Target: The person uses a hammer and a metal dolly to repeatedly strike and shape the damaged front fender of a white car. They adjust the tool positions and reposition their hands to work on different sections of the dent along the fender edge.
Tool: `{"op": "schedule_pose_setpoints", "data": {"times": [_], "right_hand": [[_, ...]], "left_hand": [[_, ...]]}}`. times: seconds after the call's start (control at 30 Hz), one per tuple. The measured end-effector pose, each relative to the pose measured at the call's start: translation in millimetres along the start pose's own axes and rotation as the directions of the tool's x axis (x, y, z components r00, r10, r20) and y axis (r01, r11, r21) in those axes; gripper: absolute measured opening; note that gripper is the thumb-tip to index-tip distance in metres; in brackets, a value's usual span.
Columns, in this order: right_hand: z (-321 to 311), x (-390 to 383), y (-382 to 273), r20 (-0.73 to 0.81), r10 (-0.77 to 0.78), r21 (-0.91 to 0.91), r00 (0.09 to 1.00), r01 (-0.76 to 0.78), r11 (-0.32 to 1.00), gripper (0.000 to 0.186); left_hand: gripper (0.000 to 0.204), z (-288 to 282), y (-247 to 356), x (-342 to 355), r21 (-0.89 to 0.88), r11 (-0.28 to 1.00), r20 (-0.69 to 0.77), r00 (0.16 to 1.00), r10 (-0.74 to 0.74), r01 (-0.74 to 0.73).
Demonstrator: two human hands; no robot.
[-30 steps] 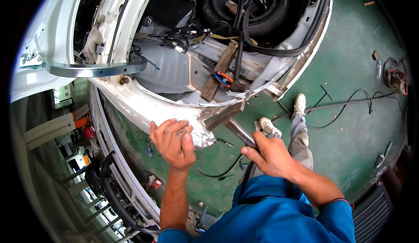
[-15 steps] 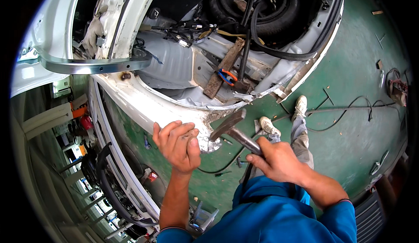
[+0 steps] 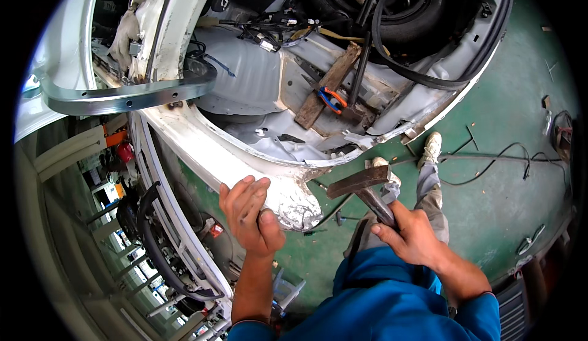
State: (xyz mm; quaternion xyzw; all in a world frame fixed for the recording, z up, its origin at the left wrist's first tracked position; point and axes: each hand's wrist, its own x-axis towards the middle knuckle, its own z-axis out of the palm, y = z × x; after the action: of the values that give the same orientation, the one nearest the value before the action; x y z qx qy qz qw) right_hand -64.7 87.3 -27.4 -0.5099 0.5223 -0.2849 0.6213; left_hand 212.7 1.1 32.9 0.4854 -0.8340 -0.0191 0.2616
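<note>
My right hand (image 3: pixel 410 234) grips the shaft of a steel hammer (image 3: pixel 358 179), whose dark head hovers right of the white rear body panel (image 3: pixel 202 151) of a car. The panel's lower corner (image 3: pixel 300 209) is crumpled and scraped. Against that panel, my left hand (image 3: pixel 251 215) is raised with fingers loosely bent and a little apart, with no object visible in it. Above, inside the open rear body, a worn wooden board (image 3: pixel 306 111) carries orange-and-blue pliers (image 3: pixel 334 99) beside another hammer-like head (image 3: pixel 352 114).
A bent steel bar (image 3: pixel 147 96) juts across at upper left, by a white panel (image 3: pixel 67 47). A spare wheel (image 3: pixel 416 16) lies in the body. Cables (image 3: pixel 484 160) and tools cross the green floor (image 3: pixel 502 212); parts racks (image 3: pixel 153 231) stand lower left.
The hammer has lifted away from the panel's corner and moved right with my right hand. My left hand has shifted slightly right and down, as has the car in view.
</note>
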Motion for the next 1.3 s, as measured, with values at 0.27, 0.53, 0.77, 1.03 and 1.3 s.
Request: {"op": "schedule_pose_setpoints", "data": {"times": [0.27,0.53,0.77,1.03,1.3], "right_hand": [[-2,-8,61,0.146,0.002,-0.212,0.989,0.029,0.977,0.029],[-7,-7,108,0.273,0.249,-0.429,0.929,-0.114,0.896,0.028],[-17,2,132,0.245,0.334,-0.459,0.91,-0.194,0.867,0.027],[-24,7,159,0.282,0.363,-0.469,0.888,-0.202,0.86,0.028],[-38,10,171,0.298,0.39,-0.505,0.871,-0.203,0.839,0.03]], "left_hand": [[0.031,-6,7,-2,0.128,0.991,0.108,0.993,-0.042,0.028],[0.035,-10,8,-6,0.17,0.984,0.16,0.984,-0.083,0.055],[0.037,-14,14,-6,0.225,0.966,0.169,0.971,-0.168,0.128],[0.039,-7,19,-5,0.312,0.937,0.097,0.976,-0.195,0.156],[0.041,-8,19,-9,0.351,0.922,0.087,0.974,-0.207,0.164]]}}
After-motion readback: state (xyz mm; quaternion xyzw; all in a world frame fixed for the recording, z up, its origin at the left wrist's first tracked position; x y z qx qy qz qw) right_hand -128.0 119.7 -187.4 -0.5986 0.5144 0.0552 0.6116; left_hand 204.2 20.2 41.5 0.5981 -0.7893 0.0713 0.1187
